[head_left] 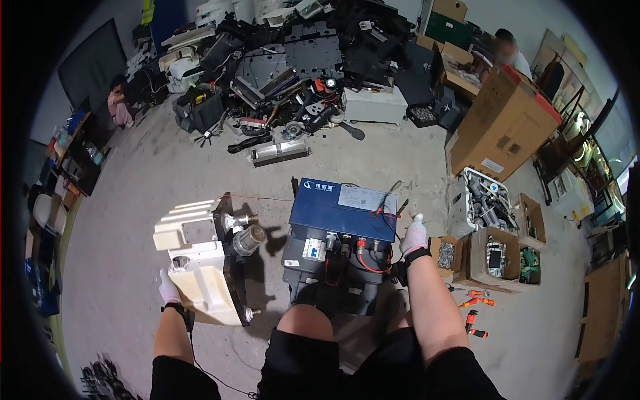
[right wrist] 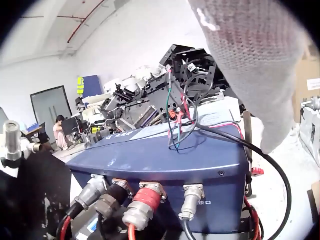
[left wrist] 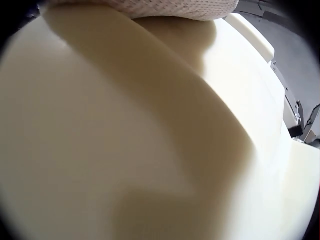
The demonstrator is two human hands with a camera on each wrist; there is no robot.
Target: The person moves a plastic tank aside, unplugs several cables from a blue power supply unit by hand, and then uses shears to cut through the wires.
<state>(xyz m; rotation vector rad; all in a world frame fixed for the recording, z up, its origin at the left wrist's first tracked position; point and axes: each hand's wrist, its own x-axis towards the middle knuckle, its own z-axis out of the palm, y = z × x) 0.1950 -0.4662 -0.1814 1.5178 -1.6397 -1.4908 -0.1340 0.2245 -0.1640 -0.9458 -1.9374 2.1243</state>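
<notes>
A cream plastic tank-like housing [head_left: 203, 287], with a clear filter cup [head_left: 249, 239] and metal fittings on its right side, lies on the floor at the left. My gloved left hand [head_left: 168, 288] rests against its left side; the left wrist view shows the glove [left wrist: 175, 7] along the cream surface [left wrist: 100, 130]. In front of my knees a blue metal box [head_left: 320, 210] sits on a black base [head_left: 303, 252], with round cable connectors [right wrist: 146, 202] along its near face. My gloved right hand [head_left: 415, 237] is just right of the box, fingers extended, holding nothing. Loose thin wires [right wrist: 179, 120] lie on the box top.
Red-and-black hand tools [head_left: 472, 321] lie on the floor at the right. Cardboard boxes of parts [head_left: 481, 267] and a white bin [head_left: 460, 200] stand beyond them. A tall carton [head_left: 497, 127] is farther back. Dark scrap parts [head_left: 287, 73] are piled behind; two people sit at the back.
</notes>
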